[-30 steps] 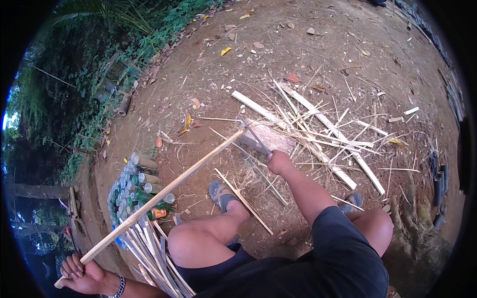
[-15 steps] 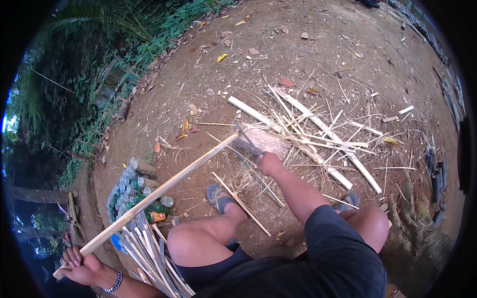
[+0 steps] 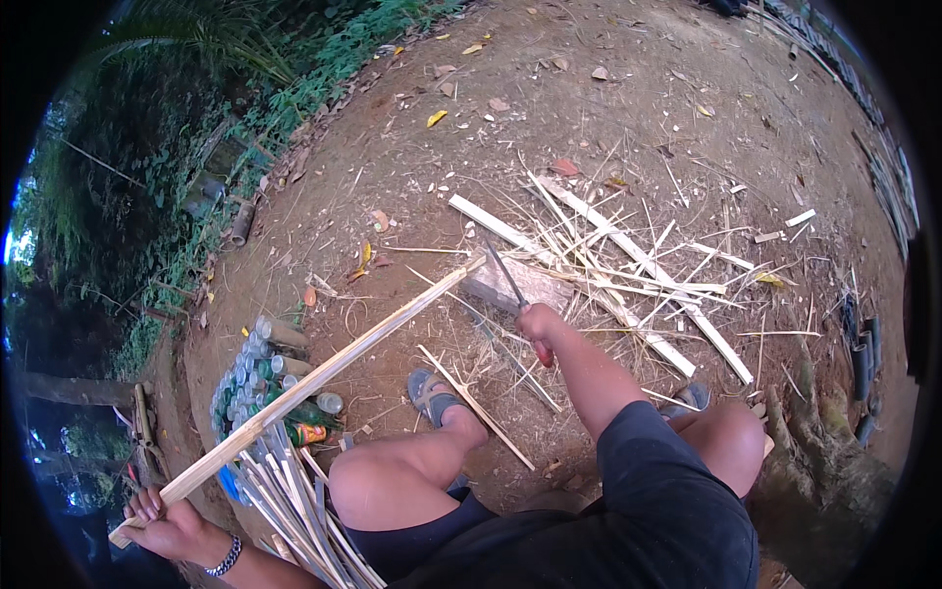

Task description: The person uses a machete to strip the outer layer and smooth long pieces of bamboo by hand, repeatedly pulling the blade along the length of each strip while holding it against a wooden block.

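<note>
At the lower left, my left hand (image 3: 165, 525) is closed around the lower end of a long pale bamboo strip (image 3: 329, 368). The strip slants up to the right, its far end at a wooden block (image 3: 545, 289) on the ground. My right hand (image 3: 540, 324) grips the reddish handle of a long knife (image 3: 507, 276). Its dark, narrow blade points up and to the left over the block, close beside the strip's far end. Whether the blade touches the strip I cannot tell.
Split bamboo pieces and shavings (image 3: 628, 250) lie in a heap right of the block. A bundle of thin strips (image 3: 299, 501) sits by my left knee, with several glass bottles (image 3: 257, 368) beyond. Tree roots (image 3: 810, 432) and dark tubes (image 3: 863, 363) are at the right.
My right hand has shifted slightly right, and the blade has swung more upright, away from the strip's end. The strip in my left hand has moved slightly up and to the right.
</note>
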A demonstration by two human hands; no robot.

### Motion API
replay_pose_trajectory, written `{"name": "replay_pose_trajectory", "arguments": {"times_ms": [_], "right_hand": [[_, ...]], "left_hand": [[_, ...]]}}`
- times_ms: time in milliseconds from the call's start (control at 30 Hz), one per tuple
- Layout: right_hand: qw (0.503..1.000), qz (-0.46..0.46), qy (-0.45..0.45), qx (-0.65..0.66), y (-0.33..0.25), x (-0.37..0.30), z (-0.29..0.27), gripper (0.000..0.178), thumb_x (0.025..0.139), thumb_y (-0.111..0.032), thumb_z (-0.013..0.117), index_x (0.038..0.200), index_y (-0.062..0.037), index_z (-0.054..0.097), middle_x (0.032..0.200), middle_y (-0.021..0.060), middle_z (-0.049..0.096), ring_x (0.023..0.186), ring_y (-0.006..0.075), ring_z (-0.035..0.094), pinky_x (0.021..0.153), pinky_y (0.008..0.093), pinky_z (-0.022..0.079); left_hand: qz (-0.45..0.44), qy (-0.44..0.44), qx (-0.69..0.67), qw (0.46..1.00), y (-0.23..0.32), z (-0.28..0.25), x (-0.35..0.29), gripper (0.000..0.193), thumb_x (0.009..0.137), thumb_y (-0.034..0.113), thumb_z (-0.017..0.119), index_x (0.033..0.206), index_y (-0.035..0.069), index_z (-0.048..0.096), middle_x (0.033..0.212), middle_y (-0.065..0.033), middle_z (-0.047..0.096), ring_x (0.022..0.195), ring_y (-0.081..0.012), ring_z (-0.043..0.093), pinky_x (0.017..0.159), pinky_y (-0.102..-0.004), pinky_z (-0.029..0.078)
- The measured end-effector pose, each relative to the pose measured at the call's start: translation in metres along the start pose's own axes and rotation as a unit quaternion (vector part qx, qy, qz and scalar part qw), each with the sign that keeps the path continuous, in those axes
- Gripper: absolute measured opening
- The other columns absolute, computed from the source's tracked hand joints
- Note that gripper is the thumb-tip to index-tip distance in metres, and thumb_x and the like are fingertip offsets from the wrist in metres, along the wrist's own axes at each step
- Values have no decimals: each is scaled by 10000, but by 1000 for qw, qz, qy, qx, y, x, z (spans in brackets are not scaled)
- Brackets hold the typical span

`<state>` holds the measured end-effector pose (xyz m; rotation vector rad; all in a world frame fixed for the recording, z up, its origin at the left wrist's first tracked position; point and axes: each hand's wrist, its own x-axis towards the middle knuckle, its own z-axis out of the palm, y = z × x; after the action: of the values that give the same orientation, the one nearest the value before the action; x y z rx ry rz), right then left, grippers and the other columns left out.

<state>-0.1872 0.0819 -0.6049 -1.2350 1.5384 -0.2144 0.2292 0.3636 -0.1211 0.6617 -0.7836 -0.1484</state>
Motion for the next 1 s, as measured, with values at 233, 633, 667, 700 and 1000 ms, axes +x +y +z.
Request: {"name": "replay_pose_trajectory", "arguments": {"times_ms": [233, 633, 667, 700, 1000], "right_hand": [[989, -74, 126, 31, -56, -110, 54, 306, 802, -217, 601, 1005, 12, 602, 946, 262, 645, 916, 414, 626, 826, 456, 486], [902, -430, -10, -32, -182, -337, 74, 192, 809, -138, 565, 943, -18, 499, 740, 214, 620, 742, 402, 630, 675, 498, 494], [896, -442, -22, -35, -184, -345, 75, 206, 816, -157, 567, 954, -21, 500, 719, 214, 613, 729, 397, 630, 656, 500, 494], [899, -438, -16, -30, -181, -346, 78, 205, 820, -158, 562, 959, -22, 498, 714, 212, 613, 725, 396, 629, 654, 500, 494], [975, -188, 85, -77, -90, -206, 53, 248, 835, -170, 573, 1035, -23, 580, 943, 241, 645, 899, 387, 632, 798, 471, 501]], "left_hand": [[-16, -172, -103, 980, 13, 2, -22, 699, 995, 530, 140, 1145, -49, 502, 730, -70, 412, 721, -189, 419, 695, -335, 378], [59, -107, -116, 986, 26, 39, -87, 478, 938, 549, 445, 860, 79, 493, 675, -3, 385, 535, -97, 362, 501, -237, 323], [66, -70, -100, 990, 29, 41, -92, 486, 935, 569, 433, 831, 96, 481, 654, 9, 369, 516, -87, 344, 475, -226, 298], [67, -64, -90, 992, 33, 41, -95, 489, 935, 573, 427, 828, 99, 478, 653, 10, 367, 514, -85, 341, 472, -224, 293], [76, 8, -26, 997, 29, 50, -99, 466, 973, 540, 364, 813, 111, 450, 649, 13, 333, 512, -83, 292, 469, -215, 259]]}}
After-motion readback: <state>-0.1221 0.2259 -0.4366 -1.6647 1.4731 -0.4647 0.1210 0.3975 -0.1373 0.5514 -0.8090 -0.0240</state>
